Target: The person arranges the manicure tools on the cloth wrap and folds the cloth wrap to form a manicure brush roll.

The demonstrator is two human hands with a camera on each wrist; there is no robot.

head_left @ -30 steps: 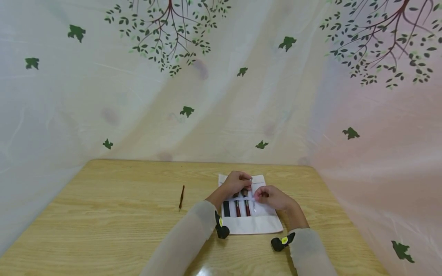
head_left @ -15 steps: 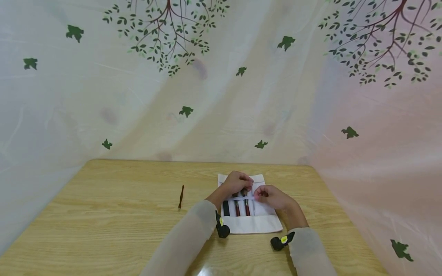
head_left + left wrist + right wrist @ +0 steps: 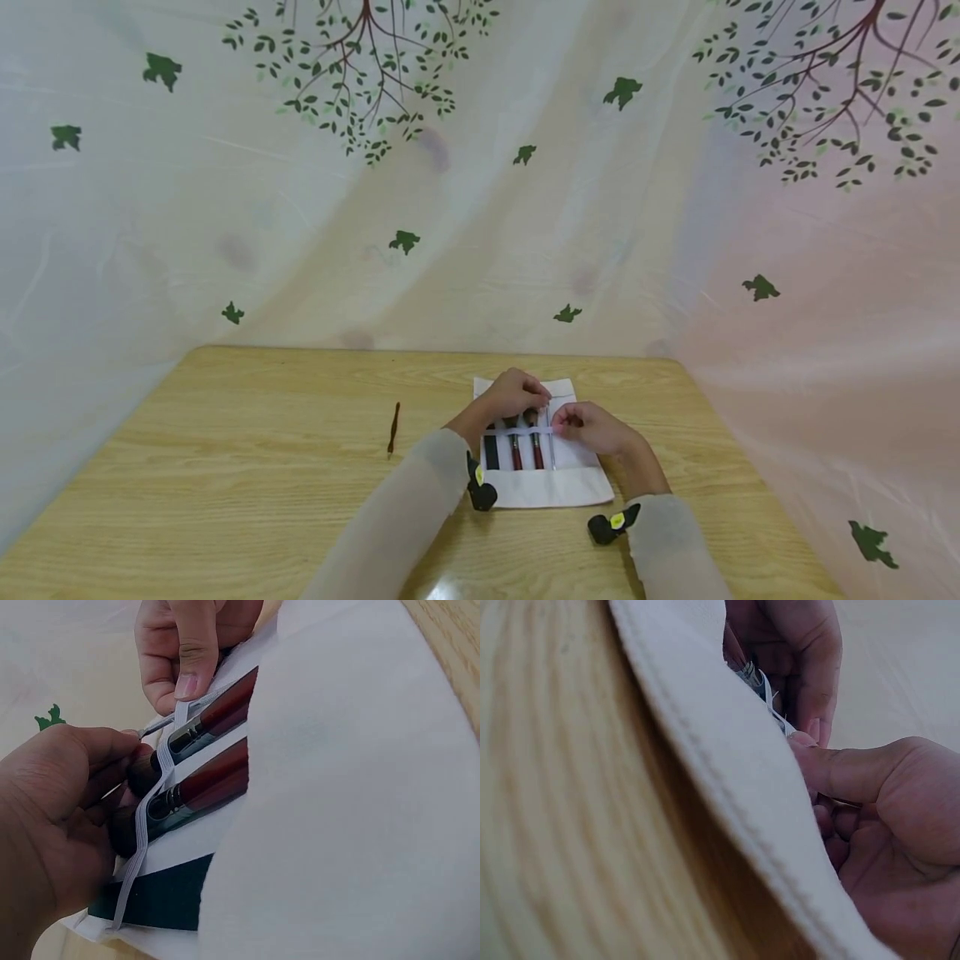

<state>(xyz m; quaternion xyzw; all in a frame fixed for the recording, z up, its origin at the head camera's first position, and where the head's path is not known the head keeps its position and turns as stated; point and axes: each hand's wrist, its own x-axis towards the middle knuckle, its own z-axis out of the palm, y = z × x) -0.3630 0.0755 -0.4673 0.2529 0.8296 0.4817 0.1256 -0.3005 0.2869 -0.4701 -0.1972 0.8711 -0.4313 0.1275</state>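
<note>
A white cloth brush roll (image 3: 555, 492) lies unfolded on the table. Two brushes (image 3: 217, 776) with red-brown handles and dark bristles sit in it under a white elastic band (image 3: 140, 814). My left hand (image 3: 517, 392) pinches the end of a thin silvery rod (image 3: 154, 727) beyond the brush heads; the rod's lower part runs under the elastic into the pocket. With thumb and fingers, my right hand (image 3: 592, 427) pinches the elastic beside the rod. In the right wrist view the roll's edge (image 3: 727, 765) hides most of the rod.
A dark flat strip (image 3: 161, 896) sits in the roll's left slot. To the left, a slender red-brown pen-like stick (image 3: 393, 429) with a pale tip lies on the wooden table (image 3: 225, 467). Behind the table hangs a leaf-patterned curtain (image 3: 322, 250).
My left hand has shifted slightly up and to the right with the rod's end, showing more of the brush heads. The right hand stays at the elastic.
</note>
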